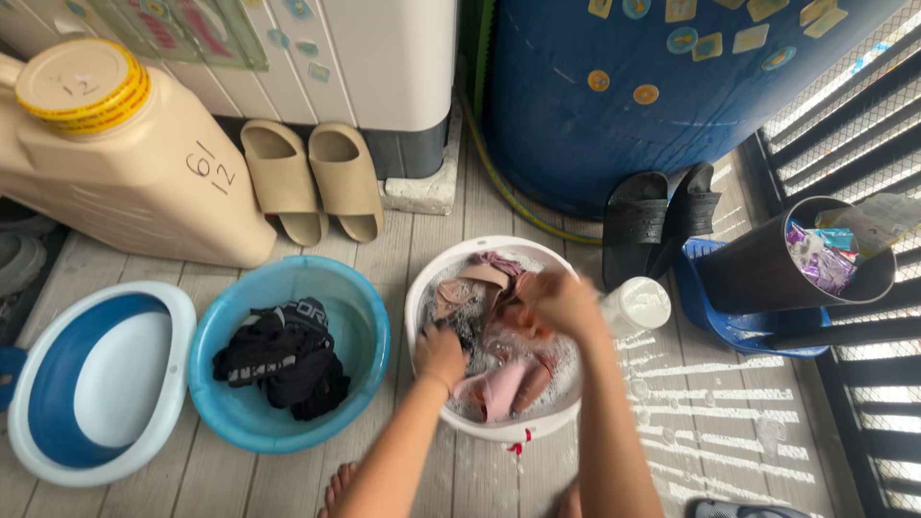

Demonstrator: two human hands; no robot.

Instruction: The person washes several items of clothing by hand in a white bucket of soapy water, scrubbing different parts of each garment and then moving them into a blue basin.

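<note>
Pink garment [504, 369], wet, sudsy, bunched in white basin [419, 288], both hands' fingers gripping it

Three round plastic basins sit on the plank floor — a white one [418, 297] at six o'clock, a light-blue one [365, 317] and a blue-and-white one [58, 326] toward nine. Two beige foam slippers [312, 177] stand at eleven — two black rubber sandals [657, 221] at two.
</note>
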